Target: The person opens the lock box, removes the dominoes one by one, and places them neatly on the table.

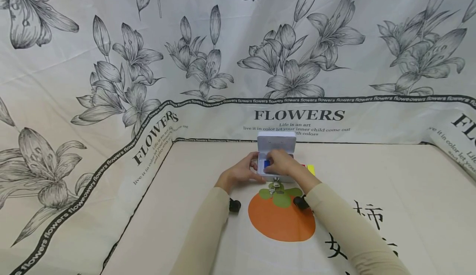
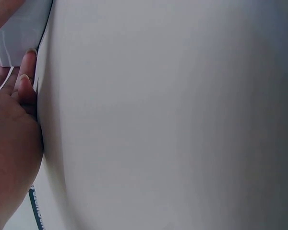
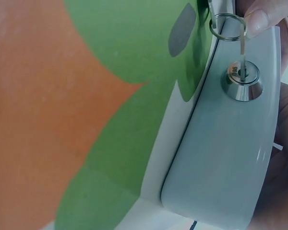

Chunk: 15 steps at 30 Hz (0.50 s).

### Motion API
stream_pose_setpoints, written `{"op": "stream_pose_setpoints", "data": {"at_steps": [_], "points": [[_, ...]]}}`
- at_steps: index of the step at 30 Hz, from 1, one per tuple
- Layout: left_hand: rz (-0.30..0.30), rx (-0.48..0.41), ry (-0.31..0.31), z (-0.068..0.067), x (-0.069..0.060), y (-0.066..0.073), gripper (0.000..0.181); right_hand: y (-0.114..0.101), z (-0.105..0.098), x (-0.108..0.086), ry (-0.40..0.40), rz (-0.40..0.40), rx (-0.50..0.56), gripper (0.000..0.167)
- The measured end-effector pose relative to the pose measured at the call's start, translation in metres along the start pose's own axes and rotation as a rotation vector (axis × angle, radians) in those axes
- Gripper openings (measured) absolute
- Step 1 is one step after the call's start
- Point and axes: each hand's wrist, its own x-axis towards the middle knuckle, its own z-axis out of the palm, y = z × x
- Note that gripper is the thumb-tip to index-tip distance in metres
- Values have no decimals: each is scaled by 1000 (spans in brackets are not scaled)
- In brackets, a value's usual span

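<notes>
Pale cloth [image 1: 167,192] bears 1 printed orange fruit [image 1: 281,225], floral curtain [image 1: 230,31] behind; left hand [image 1: 242,170] grips open white box [image 1: 277,137], right hand [image 1: 282,162] pinches blue piece [image 1: 266,164] inside.

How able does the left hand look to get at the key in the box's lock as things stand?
Probably yes: the left hand is at the side of the box, its thumb close beside the key, and nothing visible blocks the way between them.
</notes>
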Motion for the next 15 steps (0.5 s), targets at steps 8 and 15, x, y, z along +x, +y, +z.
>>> {"op": "stream_pose_setpoints", "data": {"at_steps": [8, 15], "points": [[13, -15, -2, 1, 0, 0, 98, 1, -1, -3, 10, -29, 12, 31], [8, -7, 0, 0, 0, 0, 99, -3, -6, -11, 55, -45, 58, 41]]}}
